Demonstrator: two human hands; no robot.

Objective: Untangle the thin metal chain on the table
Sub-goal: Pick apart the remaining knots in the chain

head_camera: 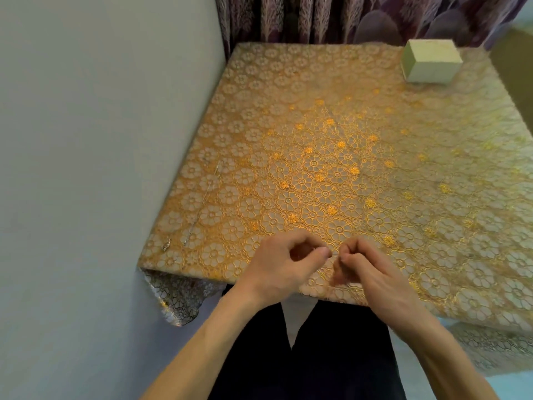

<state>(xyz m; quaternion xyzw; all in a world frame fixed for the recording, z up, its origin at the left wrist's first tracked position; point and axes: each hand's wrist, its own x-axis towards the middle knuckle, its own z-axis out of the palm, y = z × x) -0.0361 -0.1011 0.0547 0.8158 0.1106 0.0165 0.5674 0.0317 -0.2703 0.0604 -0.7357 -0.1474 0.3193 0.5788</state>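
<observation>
My left hand and my right hand hover close together over the front edge of the table. On each hand the thumb and forefinger are pinched together and the other fingers are curled. Between and below the fingertips only a faint blurred strand shows; it looks like a thin metal chain held by both hands. Another thin metal chain lies stretched out along the table's left side, with a small clasp piece near its front end.
A gold floral cloth covers the table and hangs over its front left corner. A pale green box stands at the back right. A grey wall runs along the left edge and purple curtains hang behind.
</observation>
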